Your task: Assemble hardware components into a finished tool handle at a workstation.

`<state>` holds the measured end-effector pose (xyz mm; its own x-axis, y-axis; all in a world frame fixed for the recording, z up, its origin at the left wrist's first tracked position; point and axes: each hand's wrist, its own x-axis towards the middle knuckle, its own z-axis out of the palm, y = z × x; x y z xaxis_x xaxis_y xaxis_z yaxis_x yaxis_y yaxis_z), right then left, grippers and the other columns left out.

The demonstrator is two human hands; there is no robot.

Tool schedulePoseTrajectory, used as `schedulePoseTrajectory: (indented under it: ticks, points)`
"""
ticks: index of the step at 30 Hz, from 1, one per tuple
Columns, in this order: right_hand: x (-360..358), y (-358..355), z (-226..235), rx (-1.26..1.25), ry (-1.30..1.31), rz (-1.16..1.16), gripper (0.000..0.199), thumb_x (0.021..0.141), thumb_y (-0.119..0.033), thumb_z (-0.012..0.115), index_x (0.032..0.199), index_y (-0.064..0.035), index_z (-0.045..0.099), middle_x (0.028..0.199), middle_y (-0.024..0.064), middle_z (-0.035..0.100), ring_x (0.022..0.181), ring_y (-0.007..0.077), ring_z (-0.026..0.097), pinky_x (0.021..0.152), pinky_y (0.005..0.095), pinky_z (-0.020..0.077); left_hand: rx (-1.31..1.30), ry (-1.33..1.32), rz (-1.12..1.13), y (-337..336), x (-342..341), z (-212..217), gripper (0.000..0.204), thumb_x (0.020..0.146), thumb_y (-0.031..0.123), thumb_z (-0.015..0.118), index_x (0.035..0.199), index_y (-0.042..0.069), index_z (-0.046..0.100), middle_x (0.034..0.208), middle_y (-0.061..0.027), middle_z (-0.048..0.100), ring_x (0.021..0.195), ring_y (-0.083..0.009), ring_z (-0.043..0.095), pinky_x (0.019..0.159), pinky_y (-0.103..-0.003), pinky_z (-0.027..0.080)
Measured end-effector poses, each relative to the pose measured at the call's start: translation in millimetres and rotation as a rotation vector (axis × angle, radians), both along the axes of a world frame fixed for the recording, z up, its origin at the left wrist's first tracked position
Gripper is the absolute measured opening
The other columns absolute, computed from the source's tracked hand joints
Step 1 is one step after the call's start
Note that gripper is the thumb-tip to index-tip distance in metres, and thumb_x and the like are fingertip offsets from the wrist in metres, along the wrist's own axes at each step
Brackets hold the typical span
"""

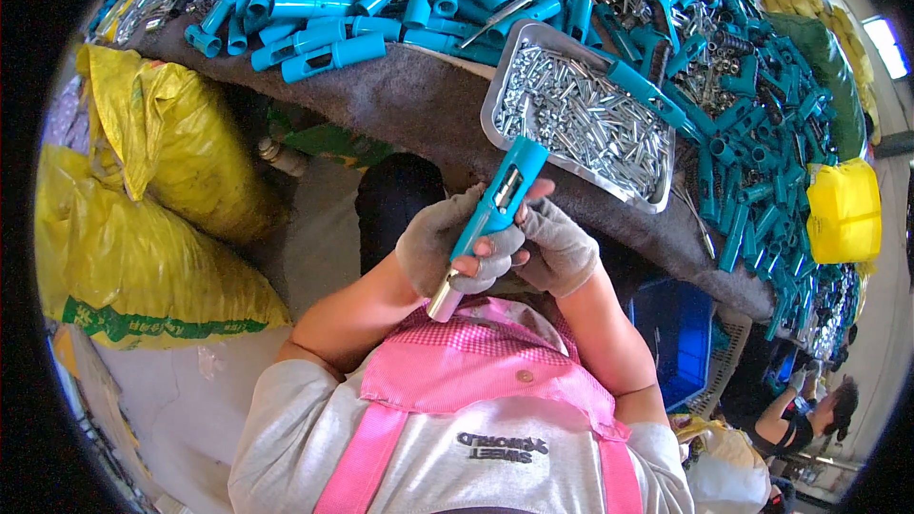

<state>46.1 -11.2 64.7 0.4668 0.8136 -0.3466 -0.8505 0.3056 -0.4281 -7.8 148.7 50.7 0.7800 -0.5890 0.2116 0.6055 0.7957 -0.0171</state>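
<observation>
Head view, looking down. Left hand (447,246) in grey fingerless glove, clenched around teal plastic handle (490,212); right hand (560,247), gloved alike, closed against the same handle from the right, fingertips partly hidden behind it. Handle held tilted, near the chest, just off the near edge of the table (409,100); slotted along its side, metal part visible inside the slot, silver metal cap (444,305) at the near end. Contents of the slot too small to make out.

Table covered in dark grey felt-like cloth, edge curved by the lens. Metal tray (505,67), shiny, shallow, rounded corners, filled with small silver pins (581,119); near corner of tray overhanging the table edge, just beyond the handle tip. Heaps of loose teal handles (324,9) across far and right parts of the table, mixed with more metal pieces; upper heap cut off by the frame.

Left: bulging yellow woven sacks (143,238), crinkled. Right: yellow container (844,211); blue crate (678,333) below the table, partly hidden. Far right, lower: another person (804,414), small and indistinct. Open room only between table edge and pink checked apron (476,362).
</observation>
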Motion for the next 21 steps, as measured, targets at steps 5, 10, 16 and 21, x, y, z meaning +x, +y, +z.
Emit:
schedulePoseTrajectory:
  ticks: [5, 10, 16, 21]
  points:
    - [4.9, 6.6, 4.6, -0.116, -0.186, -0.057, 0.018, 0.083, -0.013, 0.065, 0.097, -0.0091, 0.055, 0.087, 0.0028, 0.061, 0.070, 0.0131, 0.057, 0.058, 0.0233, 0.0452, 0.114, 0.048, 0.112, 4.3, -5.5, 11.9, 0.054, 0.095, 0.044, 0.036, 0.132, 0.005, 0.033, 0.071, -0.0070, 0.048, 0.048, -0.0108, 0.044, 0.043, -0.021, 0.038]
    - [-8.0, 13.4, -0.8, -0.223, -0.526, -0.060, 0.040, 0.089, -0.017, 0.059, 0.123, -0.0037, 0.041, 0.100, 0.0033, 0.054, 0.093, 0.0114, 0.051, 0.087, 0.0281, 0.0423, 0.513, 0.055, 0.303, 15.8, -10.1, 15.2, 0.053, 0.092, 0.052, 0.038, 0.114, 0.005, 0.044, 0.071, -0.0052, 0.048, 0.049, -0.0104, 0.043, 0.042, -0.023, 0.036]
    - [-33.7, 35.3, -1.0, -0.365, -0.522, 0.531, 0.024, 0.089, -0.021, 0.058, 0.104, -0.0040, 0.049, 0.085, 0.0070, 0.061, 0.069, 0.0159, 0.061, 0.062, 0.0291, 0.0503, 0.588, 0.008, 0.597, 23.0, -7.6, 16.6, 0.049, 0.088, 0.048, 0.052, 0.114, 0.007, 0.042, 0.082, -0.0057, 0.048, 0.065, -0.0113, 0.049, 0.057, -0.024, 0.041]
    - [-14.8, 66.1, 35.3, -0.827, -1.649, 0.470, 0.032, 0.085, -0.030, 0.056, 0.096, -0.0013, 0.048, 0.069, 0.0219, 0.060, 0.066, 0.0385, 0.061, 0.059, 0.0454, 0.0497, 0.619, -0.063, 0.973, 41.2, -2.9, 31.5, 0.047, 0.089, 0.046, 0.052, 0.114, 0.007, 0.043, 0.084, -0.0070, 0.049, 0.068, -0.0145, 0.048, 0.062, -0.027, 0.041]
